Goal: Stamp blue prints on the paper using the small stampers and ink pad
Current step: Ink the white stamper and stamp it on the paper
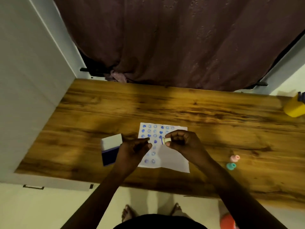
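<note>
A white paper (175, 160) lies on the wooden table (165, 106), with several blue round prints in rows on its left and upper part. My right hand (183, 141) hovers over the paper, shut on a small cream stamper (165, 140) held sideways, its blue inked face pointing left. My left hand (135, 149) is just left of it, fingers curled toward the stamper's face; nothing shows in it. An open ink pad (110, 154), dark blue with a white lid raised behind it, sits at the paper's left edge, partly hidden by my left hand.
A pink stamper (235, 158) and a teal stamper (231, 166) lie on the table right of the paper. A yellow cup (293, 106) holding blue things stands at the far right edge. A dark curtain hangs behind the table; a white wall is on the left.
</note>
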`<act>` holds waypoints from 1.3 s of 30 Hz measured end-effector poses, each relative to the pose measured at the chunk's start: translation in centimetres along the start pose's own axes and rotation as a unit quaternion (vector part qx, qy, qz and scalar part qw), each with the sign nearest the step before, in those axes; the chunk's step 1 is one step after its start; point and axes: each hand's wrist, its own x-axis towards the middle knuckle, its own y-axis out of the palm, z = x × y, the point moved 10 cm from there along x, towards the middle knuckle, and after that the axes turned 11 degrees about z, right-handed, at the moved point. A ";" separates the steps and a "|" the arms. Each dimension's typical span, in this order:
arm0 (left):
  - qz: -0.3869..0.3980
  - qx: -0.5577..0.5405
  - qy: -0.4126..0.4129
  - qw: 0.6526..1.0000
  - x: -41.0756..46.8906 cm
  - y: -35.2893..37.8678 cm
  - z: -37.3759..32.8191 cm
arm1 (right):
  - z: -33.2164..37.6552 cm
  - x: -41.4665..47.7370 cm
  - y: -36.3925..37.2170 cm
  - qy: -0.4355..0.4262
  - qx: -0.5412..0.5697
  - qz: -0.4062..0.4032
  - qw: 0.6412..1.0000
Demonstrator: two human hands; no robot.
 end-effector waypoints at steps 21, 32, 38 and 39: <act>-0.174 0.080 -0.047 0.980 -7.3 -17.5 7.3 | 5.5 7.9 22.0 -0.086 -0.318 0.163 0.930; -0.169 0.055 -0.067 0.982 -7.8 -18.2 8.7 | 4.2 8.4 26.0 -0.070 -0.431 0.196 0.878; -0.149 0.026 -0.069 0.986 -7.7 -18.0 9.4 | 3.0 8.1 26.4 -0.054 -0.442 0.187 0.876; -0.150 0.024 -0.072 0.986 -7.7 -18.0 9.5 | 3.1 8.0 26.5 -0.062 -0.448 0.178 0.874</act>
